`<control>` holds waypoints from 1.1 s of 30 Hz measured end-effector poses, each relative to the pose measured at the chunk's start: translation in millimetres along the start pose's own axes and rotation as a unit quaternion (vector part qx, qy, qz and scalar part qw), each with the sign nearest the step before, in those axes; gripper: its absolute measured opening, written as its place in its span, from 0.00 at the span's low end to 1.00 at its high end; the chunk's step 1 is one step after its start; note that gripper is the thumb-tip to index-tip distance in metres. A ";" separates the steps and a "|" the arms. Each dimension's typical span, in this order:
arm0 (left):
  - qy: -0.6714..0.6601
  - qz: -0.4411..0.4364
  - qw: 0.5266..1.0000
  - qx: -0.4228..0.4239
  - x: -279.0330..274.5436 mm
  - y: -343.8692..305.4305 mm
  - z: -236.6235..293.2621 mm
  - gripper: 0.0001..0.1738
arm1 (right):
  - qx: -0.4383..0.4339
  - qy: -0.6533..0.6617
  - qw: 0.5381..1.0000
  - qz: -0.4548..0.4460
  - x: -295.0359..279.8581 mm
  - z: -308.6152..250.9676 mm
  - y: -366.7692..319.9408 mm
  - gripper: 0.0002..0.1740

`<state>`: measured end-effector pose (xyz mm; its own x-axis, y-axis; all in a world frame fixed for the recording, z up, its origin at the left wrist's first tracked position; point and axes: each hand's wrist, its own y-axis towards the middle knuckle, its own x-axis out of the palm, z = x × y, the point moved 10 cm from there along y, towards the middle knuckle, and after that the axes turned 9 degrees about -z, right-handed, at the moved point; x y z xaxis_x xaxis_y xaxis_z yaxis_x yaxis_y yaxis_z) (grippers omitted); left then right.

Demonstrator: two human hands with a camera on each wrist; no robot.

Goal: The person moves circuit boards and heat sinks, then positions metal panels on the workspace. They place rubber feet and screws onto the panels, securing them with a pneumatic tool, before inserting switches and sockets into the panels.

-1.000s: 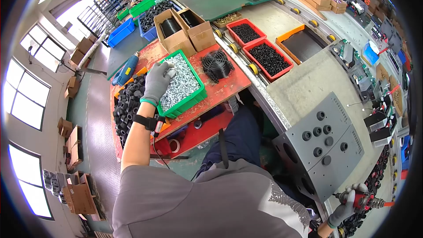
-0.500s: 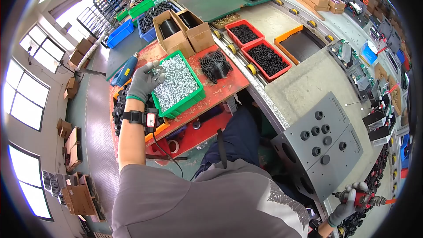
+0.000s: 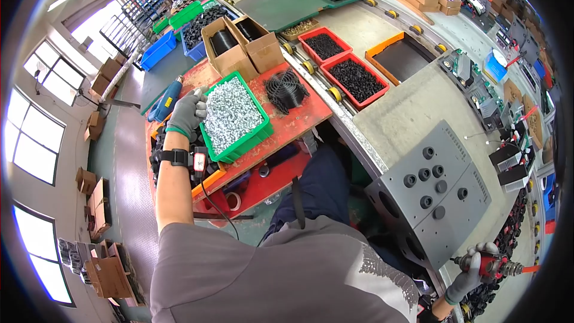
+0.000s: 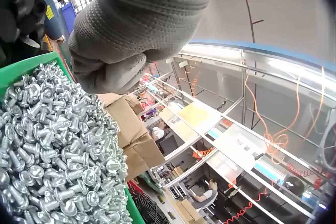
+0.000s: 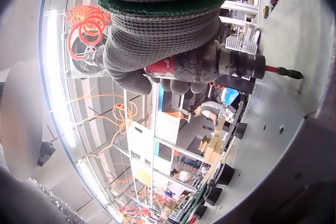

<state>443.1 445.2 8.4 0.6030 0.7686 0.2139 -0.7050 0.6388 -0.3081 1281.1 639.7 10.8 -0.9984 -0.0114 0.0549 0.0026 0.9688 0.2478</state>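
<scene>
The gloved left hand (image 3: 188,113) is at the left rim of a green bin (image 3: 267,130) full of silver screws (image 4: 58,150). Its fingers are curled in, and the left wrist view hides the inside of its grip. Low on the right, the gloved right hand (image 3: 465,281) grips a red and dark power driver (image 3: 491,268). In the right wrist view the fingers wrap round the driver body (image 5: 194,66), and its bit (image 5: 289,73) points to the right. Beside it is a grey metal panel (image 3: 412,203) with several black round feet (image 3: 424,174).
Black rubber parts (image 4: 23,14) lie left of the green bin, near a blue tool (image 3: 165,100). Behind stand cardboard boxes (image 3: 230,54) and a coil of black rings (image 3: 286,91). Red bins (image 3: 357,81) and an orange-edged tray (image 3: 379,72) sit beyond the rollers.
The left hand has drawn back leftwards from over the screws to the bin's edge. Silver screws showed among its fingers half a second ago; the fingers have curled in. The right hand keeps its grip.
</scene>
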 end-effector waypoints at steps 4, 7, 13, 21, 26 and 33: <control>-0.043 -0.002 0.998 -0.036 -8.7 2.9 -5.3 0.15 | -0.006 -0.009 1.000 -0.008 -5.2 5.3 -1.0 0.25; -0.128 -0.056 0.990 -0.011 19.1 -3.2 6.9 0.18 | -0.015 -0.007 1.000 -0.001 -0.6 4.7 0.7 0.24; -0.200 -0.322 0.924 -0.058 216.3 -43.8 -3.0 0.22 | 0.115 -0.026 0.988 0.096 -22.0 38.1 -21.3 0.28; 0.112 -0.594 0.778 -0.175 469.6 -182.9 -167.4 0.19 | 0.028 -0.011 0.998 0.054 28.2 -42.6 18.0 0.16; 0.170 -0.678 0.683 -0.214 528.5 -263.0 -216.3 0.23 | -0.037 0.008 0.999 0.019 49.0 -91.4 8.1 0.21; -0.006 -0.693 0.607 -0.388 532.9 -305.1 -266.3 0.22 | -0.201 0.093 0.970 -0.104 87.1 -149.9 -14.7 0.19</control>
<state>1078.9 650.5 -30.5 0.4087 -0.4860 0.7725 0.8689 0.4661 -0.1664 1202.5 587.4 156.9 -0.9523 -0.2775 0.1269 -0.1397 0.7662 0.6272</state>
